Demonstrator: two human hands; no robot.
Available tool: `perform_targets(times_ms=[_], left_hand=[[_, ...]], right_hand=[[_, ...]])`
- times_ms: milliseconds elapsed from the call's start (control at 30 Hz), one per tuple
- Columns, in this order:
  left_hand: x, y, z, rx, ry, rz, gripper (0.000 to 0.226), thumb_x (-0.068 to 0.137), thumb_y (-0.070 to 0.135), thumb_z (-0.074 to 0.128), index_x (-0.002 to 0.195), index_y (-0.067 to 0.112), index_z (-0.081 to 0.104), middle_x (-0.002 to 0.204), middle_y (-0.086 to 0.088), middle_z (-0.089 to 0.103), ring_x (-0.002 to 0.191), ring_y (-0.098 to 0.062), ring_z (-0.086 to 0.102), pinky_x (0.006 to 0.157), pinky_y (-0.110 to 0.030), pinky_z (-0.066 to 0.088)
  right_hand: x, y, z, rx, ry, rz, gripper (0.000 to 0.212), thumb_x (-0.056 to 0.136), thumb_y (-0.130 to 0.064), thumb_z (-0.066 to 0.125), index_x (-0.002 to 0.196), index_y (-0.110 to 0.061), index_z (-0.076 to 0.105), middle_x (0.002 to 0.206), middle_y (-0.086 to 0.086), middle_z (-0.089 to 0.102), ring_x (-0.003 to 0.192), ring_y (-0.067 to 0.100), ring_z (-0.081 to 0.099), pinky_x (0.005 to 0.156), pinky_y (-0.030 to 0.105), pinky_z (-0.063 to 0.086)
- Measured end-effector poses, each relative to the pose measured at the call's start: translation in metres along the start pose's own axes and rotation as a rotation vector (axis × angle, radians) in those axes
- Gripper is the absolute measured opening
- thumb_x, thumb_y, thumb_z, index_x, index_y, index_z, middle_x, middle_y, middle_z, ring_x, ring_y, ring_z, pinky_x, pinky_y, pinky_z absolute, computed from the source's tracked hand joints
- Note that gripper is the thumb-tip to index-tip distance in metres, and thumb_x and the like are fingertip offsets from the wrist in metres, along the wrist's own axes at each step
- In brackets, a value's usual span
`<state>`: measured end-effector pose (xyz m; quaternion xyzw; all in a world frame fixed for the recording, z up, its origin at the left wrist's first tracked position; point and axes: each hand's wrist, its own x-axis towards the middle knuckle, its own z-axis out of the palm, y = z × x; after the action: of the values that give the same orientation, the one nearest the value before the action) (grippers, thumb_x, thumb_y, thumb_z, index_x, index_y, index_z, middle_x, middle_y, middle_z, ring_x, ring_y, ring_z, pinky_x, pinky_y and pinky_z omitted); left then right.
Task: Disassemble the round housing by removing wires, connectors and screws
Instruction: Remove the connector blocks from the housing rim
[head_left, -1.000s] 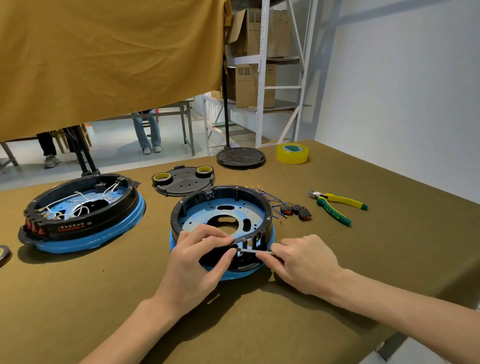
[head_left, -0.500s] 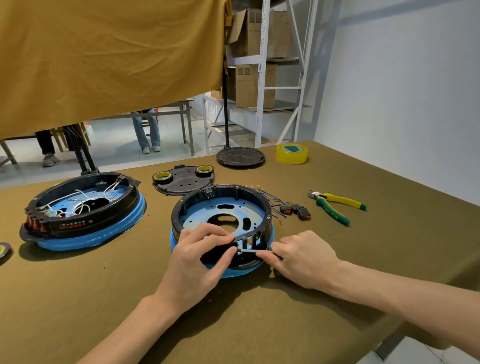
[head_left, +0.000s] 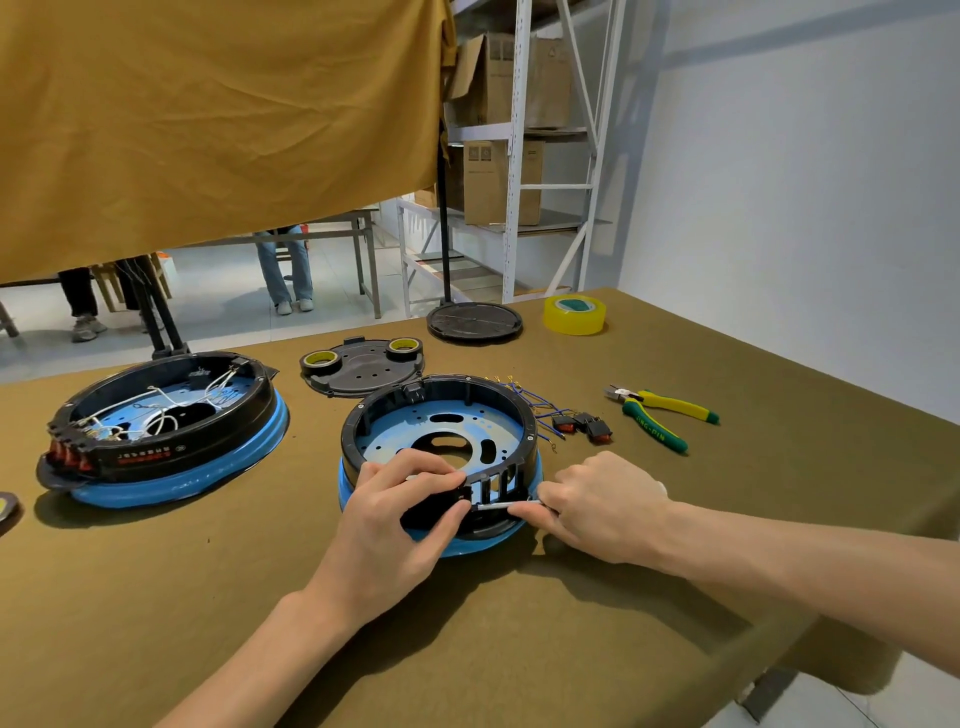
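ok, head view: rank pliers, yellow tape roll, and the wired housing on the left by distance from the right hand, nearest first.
From the right hand:
1. Pliers, just beyond the hand and to its right, near the loose red switches.
2. Yellow tape roll, at the far edge of the table, beyond the hand.
3. Wired housing, far to the left, past the housing being worked on.

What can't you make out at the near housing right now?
Head view only:
- Tip of the thin metal tool: hidden behind the left hand.
- Tool handle: buried in the right hand.
- Screw being worked: covered by the fingers.
- Near wall of the housing: blocked by both hands.
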<state>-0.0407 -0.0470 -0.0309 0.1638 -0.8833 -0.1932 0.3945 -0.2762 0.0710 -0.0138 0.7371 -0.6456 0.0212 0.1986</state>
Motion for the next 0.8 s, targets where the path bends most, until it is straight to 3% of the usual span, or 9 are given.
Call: perform_targets(times_ms=[200, 467, 567, 667, 800], left_hand=[[-0.001, -0.004, 0.000, 0.009, -0.032, -0.011, 0.033, 0.087, 0.038, 0.074, 0.117, 0.025, 0.075, 0.118, 0.015, 0.067, 0.107, -0.021, 0.062, 0.092, -0.016, 0.043], [-0.003, -0.005, -0.004, 0.044, -0.081, 0.027, 0.036, 0.089, 0.045, 0.070, 0.121, 0.029, 0.070, 0.125, 0.020, 0.063, 0.116, -0.008, 0.057, 0.095, -0.014, 0.041], [-0.002, -0.005, -0.002, 0.041, -0.061, 0.051, 0.036, 0.089, 0.046, 0.069, 0.119, 0.028, 0.071, 0.123, 0.019, 0.065, 0.117, 0.000, 0.055, 0.095, -0.013, 0.038], [-0.002, -0.007, 0.000, 0.034, -0.047, 0.046, 0.036, 0.088, 0.047, 0.068, 0.118, 0.027, 0.071, 0.122, 0.018, 0.066, 0.114, -0.003, 0.057, 0.094, -0.011, 0.037], [-0.002, -0.007, 0.002, 0.034, -0.030, 0.064, 0.035, 0.088, 0.047, 0.068, 0.117, 0.027, 0.071, 0.122, 0.018, 0.066, 0.113, -0.003, 0.058, 0.093, -0.011, 0.037]], right_hand=[[0.002, 0.002, -0.007, -0.050, -0.015, -0.036, 0.080, 0.099, -0.066, -0.006, 0.074, -0.023, 0.057, 0.058, -0.006, 0.050, 0.046, 0.010, 0.040, 0.046, 0.022, 0.019], [0.013, 0.007, -0.027, -0.165, 0.020, -0.062, 0.076, 0.102, -0.069, 0.004, 0.063, -0.022, 0.050, 0.047, -0.007, 0.045, 0.036, 0.008, 0.037, 0.041, 0.024, 0.018], [0.023, 0.012, -0.040, -0.231, 0.082, -0.069, 0.064, 0.101, -0.071, 0.020, 0.091, -0.016, 0.052, 0.046, -0.007, 0.046, 0.031, 0.011, 0.039, 0.034, 0.021, 0.021], [0.028, 0.015, -0.042, -0.264, 0.132, -0.125, 0.064, 0.098, -0.074, 0.025, 0.113, -0.016, 0.049, 0.052, -0.006, 0.050, 0.032, 0.011, 0.040, 0.031, 0.023, 0.025], [0.036, 0.019, -0.044, -0.340, 0.117, -0.278, 0.073, 0.097, -0.075, 0.018, 0.127, -0.018, 0.055, 0.086, 0.002, 0.057, 0.039, 0.016, 0.040, 0.034, 0.025, 0.031]])
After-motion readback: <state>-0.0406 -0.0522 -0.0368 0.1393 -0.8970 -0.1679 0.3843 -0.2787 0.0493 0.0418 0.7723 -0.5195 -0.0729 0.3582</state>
